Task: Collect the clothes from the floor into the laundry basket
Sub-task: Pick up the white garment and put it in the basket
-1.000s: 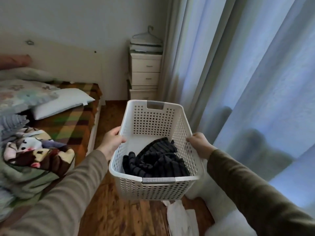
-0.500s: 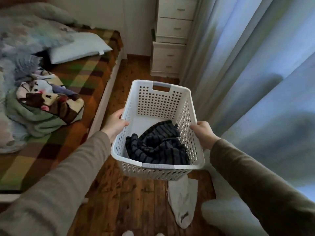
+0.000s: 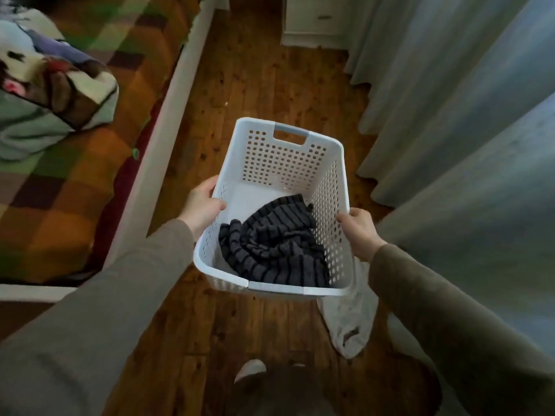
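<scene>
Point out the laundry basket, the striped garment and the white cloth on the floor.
laundry basket (image 3: 282,163): head view, perforated far wall.
striped garment (image 3: 276,247): head view, bunched middle.
white cloth (image 3: 350,322): head view, middle, on floorboards.

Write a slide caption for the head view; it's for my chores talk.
Both hands hold a white laundry basket with striped clothing above a wooden floor.

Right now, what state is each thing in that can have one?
laundry basket: held above the floor by both long sides
striped garment: crumpled inside the basket
white garment: on the floor, partly under the basket's near right corner
left hand: grip closed on the left rim
right hand: grip closed on the right rim
drawer: shut
</scene>
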Demonstrator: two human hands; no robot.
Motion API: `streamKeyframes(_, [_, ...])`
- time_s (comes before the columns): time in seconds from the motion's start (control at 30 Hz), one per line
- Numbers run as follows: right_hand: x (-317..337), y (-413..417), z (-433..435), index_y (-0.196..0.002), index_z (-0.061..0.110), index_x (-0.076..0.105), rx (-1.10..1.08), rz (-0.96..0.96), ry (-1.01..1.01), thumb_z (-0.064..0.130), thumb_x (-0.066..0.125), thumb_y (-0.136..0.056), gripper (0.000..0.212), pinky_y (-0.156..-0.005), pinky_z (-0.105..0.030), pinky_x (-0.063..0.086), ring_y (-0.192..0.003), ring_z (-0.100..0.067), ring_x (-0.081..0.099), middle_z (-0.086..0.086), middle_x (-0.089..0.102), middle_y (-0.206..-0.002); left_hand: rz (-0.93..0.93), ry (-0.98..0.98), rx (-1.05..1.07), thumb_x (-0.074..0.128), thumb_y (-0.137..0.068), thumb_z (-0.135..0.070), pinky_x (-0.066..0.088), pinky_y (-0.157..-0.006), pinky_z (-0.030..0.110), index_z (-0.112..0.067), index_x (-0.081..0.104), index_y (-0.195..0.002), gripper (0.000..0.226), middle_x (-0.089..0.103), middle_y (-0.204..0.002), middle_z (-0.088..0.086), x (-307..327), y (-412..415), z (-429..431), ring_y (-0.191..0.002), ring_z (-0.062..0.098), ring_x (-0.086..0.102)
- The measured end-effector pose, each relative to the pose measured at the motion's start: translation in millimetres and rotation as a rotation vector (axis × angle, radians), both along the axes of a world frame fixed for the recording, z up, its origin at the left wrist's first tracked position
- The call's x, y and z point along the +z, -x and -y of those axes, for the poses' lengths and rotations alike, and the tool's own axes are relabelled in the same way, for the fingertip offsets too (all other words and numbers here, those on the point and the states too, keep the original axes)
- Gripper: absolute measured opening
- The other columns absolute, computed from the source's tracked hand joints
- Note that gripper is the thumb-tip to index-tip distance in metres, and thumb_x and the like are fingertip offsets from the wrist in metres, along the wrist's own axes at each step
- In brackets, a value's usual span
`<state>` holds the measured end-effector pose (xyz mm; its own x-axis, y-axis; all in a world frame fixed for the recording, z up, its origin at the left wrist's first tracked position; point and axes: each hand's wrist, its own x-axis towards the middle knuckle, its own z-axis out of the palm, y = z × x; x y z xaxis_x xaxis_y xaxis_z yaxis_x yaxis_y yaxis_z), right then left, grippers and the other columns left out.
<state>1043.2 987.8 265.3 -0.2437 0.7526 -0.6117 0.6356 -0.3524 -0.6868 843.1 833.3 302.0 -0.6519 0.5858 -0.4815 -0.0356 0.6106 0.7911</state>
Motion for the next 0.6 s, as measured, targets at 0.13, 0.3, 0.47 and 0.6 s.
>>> streamKeyframes(0.13, [-93.9,-7.7,0.4,-0.115,0.001,0.053,-0.052,-0.041,0.069,0.018,0.043,-0.096,0.028,-0.099,-0.050,0.046,-0.110,-0.036,0.059,-0.024,0.059,-0.120,-0.022,-0.002,-0.035,0.041,-0.092,0.005,0.042,-0.092,0.036,-0.022,0.037,-0.141,0.057,0.044,-0.143,0.006,-83.3,-8.6,-6.0,-0.132,0.026,0.041])
streamKeyframes(0.3, [-203.2,-17.7,-2.1,-0.119,0.004,0.052,-0.060,-0.071,0.083,0.016,0.042,-0.097,0.027,-0.086,-0.035,0.044,-0.094,-0.021,0.052,-0.011,0.054,-0.106,-0.070,-0.005,-0.069,0.040,-0.091,0.007,0.041,-0.080,0.029,-0.018,0.038,-0.141,0.055,0.047,-0.137,0.007,-187.7,-17.7,-16.0,-0.112,0.019,0.046])
streamKeyframes(0.47, [-301.2,-24.3,-4.1,-0.127,0.005,0.049,-0.068,-0.130,0.119,0.018,0.042,-0.096,0.034,-0.085,-0.039,0.046,-0.104,-0.027,0.057,-0.016,0.057,-0.121,-0.104,-0.027,-0.064,0.038,-0.088,0.014,0.043,-0.062,0.019,-0.015,0.039,-0.139,0.059,0.049,-0.121,0.003,-271.5,-25.7,-21.4,-0.103,0.015,0.045])
streamKeyframes(0.6, [-350.4,-31.5,-1.0,-0.131,0.002,0.047,-0.081,-0.152,0.100,0.014,0.042,-0.095,0.039,-0.090,-0.046,0.049,-0.113,-0.036,0.057,-0.021,0.057,-0.126,-0.151,-0.056,-0.083,0.037,-0.086,0.017,0.040,-0.079,0.025,-0.013,0.042,-0.137,0.059,0.048,-0.114,-0.001,-309.0,-32.8,-26.2,-0.101,0.014,0.046])
